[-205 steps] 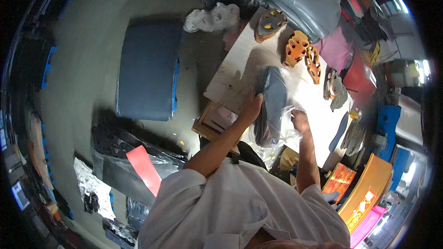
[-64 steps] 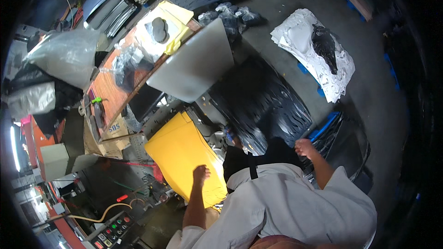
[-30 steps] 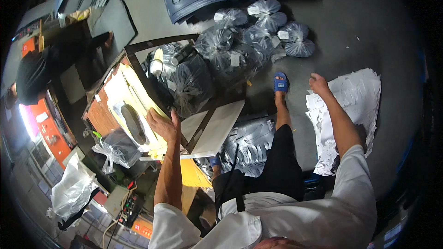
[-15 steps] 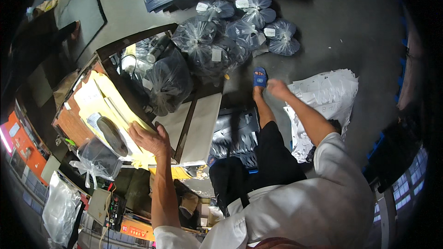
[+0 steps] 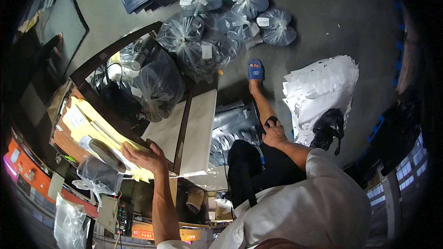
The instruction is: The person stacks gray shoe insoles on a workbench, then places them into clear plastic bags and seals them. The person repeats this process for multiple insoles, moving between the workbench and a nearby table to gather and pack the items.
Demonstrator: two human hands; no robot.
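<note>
My left hand lies on the near end of some yellow sheets at the table edge. Its fingers are stretched out over them and hold nothing that shows. Beside that hand, a long, dark oval piece rests on the sheets. A clear plastic bag sits next to it. My right hand rests on the knee of my black shorts, its fingers spread over the cloth with nothing in them.
A dark-framed bin at the table holds a tied clear bag. Several bagged dark pieces lie on the floor ahead. To the right are a stack of white sheets and a black plastic bag. A light board stands beside the table.
My right hand has come down and back from the air near my foot onto my knee. The left hand stays on the yellow sheets. The view has shifted slightly, and the black bag now shows.
</note>
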